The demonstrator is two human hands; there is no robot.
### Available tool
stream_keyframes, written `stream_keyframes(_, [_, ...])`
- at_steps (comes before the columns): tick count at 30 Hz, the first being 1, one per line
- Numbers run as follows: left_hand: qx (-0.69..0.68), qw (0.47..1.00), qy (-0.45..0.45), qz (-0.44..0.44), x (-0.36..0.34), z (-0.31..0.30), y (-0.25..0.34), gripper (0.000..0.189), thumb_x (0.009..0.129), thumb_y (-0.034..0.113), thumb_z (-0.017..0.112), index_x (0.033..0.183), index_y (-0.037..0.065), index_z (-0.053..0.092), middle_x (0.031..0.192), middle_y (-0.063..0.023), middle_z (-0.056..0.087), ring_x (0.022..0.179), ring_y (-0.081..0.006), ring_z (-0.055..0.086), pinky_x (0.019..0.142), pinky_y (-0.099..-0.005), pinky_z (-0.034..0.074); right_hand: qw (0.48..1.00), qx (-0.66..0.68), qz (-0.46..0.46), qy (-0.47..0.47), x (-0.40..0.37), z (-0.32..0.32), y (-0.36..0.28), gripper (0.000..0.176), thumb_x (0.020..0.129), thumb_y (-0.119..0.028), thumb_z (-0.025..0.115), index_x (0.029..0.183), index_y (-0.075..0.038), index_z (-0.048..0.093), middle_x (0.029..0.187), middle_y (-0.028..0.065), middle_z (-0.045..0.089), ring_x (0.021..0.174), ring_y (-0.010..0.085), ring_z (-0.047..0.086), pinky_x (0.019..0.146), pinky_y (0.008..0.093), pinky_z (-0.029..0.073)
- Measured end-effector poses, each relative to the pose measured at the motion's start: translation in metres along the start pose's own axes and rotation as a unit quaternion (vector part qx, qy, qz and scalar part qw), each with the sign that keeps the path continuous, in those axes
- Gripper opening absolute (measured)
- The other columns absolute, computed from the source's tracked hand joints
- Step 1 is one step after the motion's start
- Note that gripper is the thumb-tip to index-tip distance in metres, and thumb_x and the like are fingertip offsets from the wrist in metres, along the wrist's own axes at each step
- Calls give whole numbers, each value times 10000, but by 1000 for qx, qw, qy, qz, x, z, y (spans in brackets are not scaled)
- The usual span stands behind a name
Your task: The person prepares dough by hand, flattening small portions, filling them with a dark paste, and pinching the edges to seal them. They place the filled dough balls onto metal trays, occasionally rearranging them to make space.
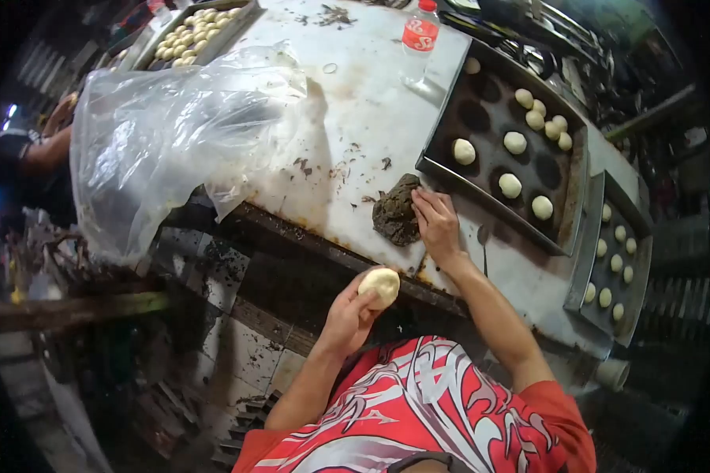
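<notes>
A pale, flattened round of dough (379,288) rests in my left hand (350,315), whose fingers curl round it in front of the table edge. My right hand (439,226) touches the right side of a dark brown, lumpy mass (397,211) on the white tabletop. Its fingertips press together at the mass; whether they pinch a piece of it is hidden. Just beyond, a large dark tray (493,183) holds several pale dough balls, some single and some in a cluster at its right.
A spoon (483,236) lies beside my right wrist. Another tray of balls (599,189) is at the right, one more (237,22) at the far left. A bottle (420,35) stands at the back. Plastic sheeting (166,142) overhangs the left edge, near another person's arm (47,152).
</notes>
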State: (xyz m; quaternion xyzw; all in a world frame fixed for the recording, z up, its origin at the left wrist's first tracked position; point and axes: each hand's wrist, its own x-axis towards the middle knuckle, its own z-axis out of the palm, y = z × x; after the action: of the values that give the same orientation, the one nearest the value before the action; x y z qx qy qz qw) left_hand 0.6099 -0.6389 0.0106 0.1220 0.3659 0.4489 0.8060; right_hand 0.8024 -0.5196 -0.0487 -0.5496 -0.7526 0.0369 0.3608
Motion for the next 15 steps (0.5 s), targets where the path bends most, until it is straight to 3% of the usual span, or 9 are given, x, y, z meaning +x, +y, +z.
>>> stream_keyframes(1, [-22, 999, 8, -22, 5, 1, 12, 466, 809, 41, 500, 1262, -18, 406, 1206, -123, 512, 1094, -204, 512, 931, -321, 424, 1000, -11, 8, 3, -3, -4, 5, 262, 758, -26, 635, 1020, -24, 635, 1028, 98, 611, 912, 273, 543, 811, 348, 466])
stream_keyframes(3, [-121, 987, -107, -23, 21, -6, 29, 614, 751, -66, 446, 1345, -25, 295, 1289, -131, 437, 1159, -193, 460, 961, -304, 390, 992, -67, -16, -105, -16, -17, 12, 280, 741, -29, 642, 1021, -26, 635, 1043, 98, 607, 926, 272, 541, 815, 347, 466])
stream_keyframes(7, [51, 989, -135, -37, 52, -9, 48, 594, 819, -70, 428, 1384, 10, 264, 1303, -104, 431, 1159, -199, 468, 973, -300, 389, 982, -35, 61, -174, -22, -50, 13, 247, 765, -38, 615, 1009, -6, 643, 951, 92, 645, 867, 257, 560, 781, 318, 469])
stream_keyframes(8, [52, 988, -140, -43, 60, -10, 48, 594, 819, -70, 428, 1384, 10, 264, 1303, -104, 431, 1159, -199, 468, 973, -300, 389, 937, 117, 273, -183, -17, -59, 2, 222, 790, -128, 631, 983, -25, 670, 891, 72, 665, 780, 222, 573, 740, 285, 452])
stream_keyframes(9, [92, 983, -145, -67, 69, -11, 43, 566, 847, -31, 467, 1379, 23, 283, 1288, -92, 448, 1140, -196, 487, 961, -302, 406, 937, 113, 279, -179, -12, -71, -8, 222, 790, -128, 631, 983, -25, 670, 891, 72, 665, 780, 222, 573, 740, 285, 452])
stream_keyframes(11, [132, 974, -153, -98, 80, -5, 30, 540, 874, 7, 505, 1374, 37, 302, 1272, -79, 466, 1121, -193, 506, 949, -305, 424, 767, 443, 457, -83, -10, -95, -29, 255, 804, -128, 629, 1040, -36, 658, 937, 89, 664, 793, 187, 576, 757, 264, 439])
stream_keyframes(13, [38, 974, -198, -104, 88, 13, 13, 589, 836, 118, 625, 1348, 37, 346, 1249, -91, 490, 1111, -217, 520, 929, -358, 451, 772, 440, 456, -57, -21, -95, -58, 265, 812, -127, 617, 1054, -25, 648, 955, 91, 661, 895, 208, 562, 782, 263, 431])
stream_keyframes(14, [18, 975, -207, -84, 88, 24, 4, 602, 814, 163, 659, 1326, 42, 367, 1226, -97, 505, 1108, -244, 524, 930, -363, 456, 893, 275, 355, -33, -28, -89, -70, 280, 824, -130, 600, 1080, -21, 632, 992, 94, 651, 973, 234, 537, 827, 294, 414])
stream_keyframes(15, [21, 973, -212, -87, 88, 30, -4, 602, 814, 163, 659, 1326, 42, 367, 1226, -97, 505, 1108, -244, 524, 930, -363, 456, 967, 94, 236, -9, -35, -86, -78, 294, 837, -134, 582, 1105, -16, 616, 1029, 96, 640, 1051, 261, 513, 873, 325, 397])
